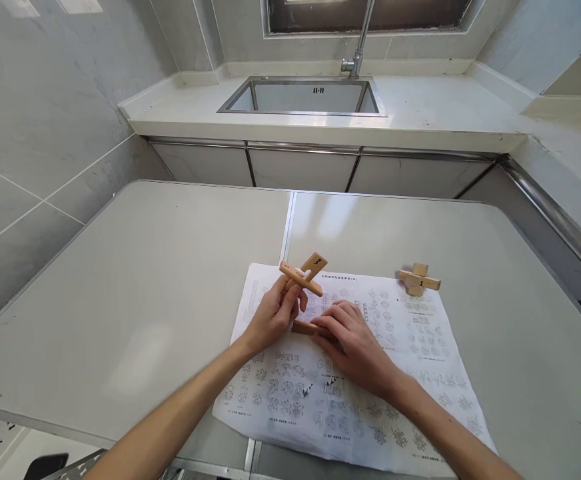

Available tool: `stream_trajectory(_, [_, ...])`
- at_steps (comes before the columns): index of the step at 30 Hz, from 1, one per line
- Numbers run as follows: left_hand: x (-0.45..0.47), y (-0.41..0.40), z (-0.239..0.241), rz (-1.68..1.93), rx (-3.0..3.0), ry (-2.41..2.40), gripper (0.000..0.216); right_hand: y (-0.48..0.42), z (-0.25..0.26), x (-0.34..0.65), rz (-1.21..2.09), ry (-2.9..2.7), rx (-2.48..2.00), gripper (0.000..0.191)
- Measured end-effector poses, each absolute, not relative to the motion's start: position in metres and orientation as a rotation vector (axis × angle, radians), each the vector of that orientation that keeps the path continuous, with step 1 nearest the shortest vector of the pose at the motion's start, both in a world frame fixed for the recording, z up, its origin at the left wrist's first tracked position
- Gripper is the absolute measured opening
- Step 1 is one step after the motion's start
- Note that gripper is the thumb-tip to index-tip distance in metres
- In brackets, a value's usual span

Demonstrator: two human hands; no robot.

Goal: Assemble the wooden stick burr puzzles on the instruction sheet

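Note:
My left hand is closed on two crossed wooden puzzle pieces, raised above the sheet. A dark numeral marks the upper one. Just to the right, my right hand pinches one end of another wooden puzzle piece, a short bar low over the paper; its right end is hidden by the fingers. Beneath both hands lies a printed instruction sheet with rows of small assembly drawings. An assembled wooden cross puzzle rests at the sheet's upper right corner.
The pale folding table has a metal seam down its middle. Beyond its far edge stands a counter with a sink and a faucet. A tiled wall borders the left side. A dark object shows below the near left edge.

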State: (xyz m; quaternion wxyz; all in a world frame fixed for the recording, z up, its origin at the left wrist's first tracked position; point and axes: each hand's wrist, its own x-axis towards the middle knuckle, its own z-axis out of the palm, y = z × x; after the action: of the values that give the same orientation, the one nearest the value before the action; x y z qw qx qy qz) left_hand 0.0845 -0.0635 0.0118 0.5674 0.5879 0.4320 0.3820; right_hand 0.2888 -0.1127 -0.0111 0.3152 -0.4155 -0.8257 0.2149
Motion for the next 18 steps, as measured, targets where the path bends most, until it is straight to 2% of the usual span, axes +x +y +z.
stream_trajectory(6, [0.083, -0.063, 0.010, 0.883, 1.397, 1.008, 0.030, -0.113, -0.003, 0.291, 0.894, -2.023, -0.994, 0.009])
stream_trajectory(12, [0.083, -0.065, 0.011, 0.850, 1.449, 1.023, 0.030, -0.112, 0.006, 0.296, 1.291, -1.666, -0.970, 0.028])
stream_trajectory(16, [0.083, -0.066, 0.009, 0.827, 1.560, 1.053, 0.028, -0.116, 0.005, 0.297, 1.727, -1.343, -0.871, 0.032])
stream_trajectory(18, [0.081, -0.067, 0.007, 0.833, 1.648, 1.091, 0.027, -0.118, 0.006, 0.297, 1.844, -1.217, -0.816, 0.033])
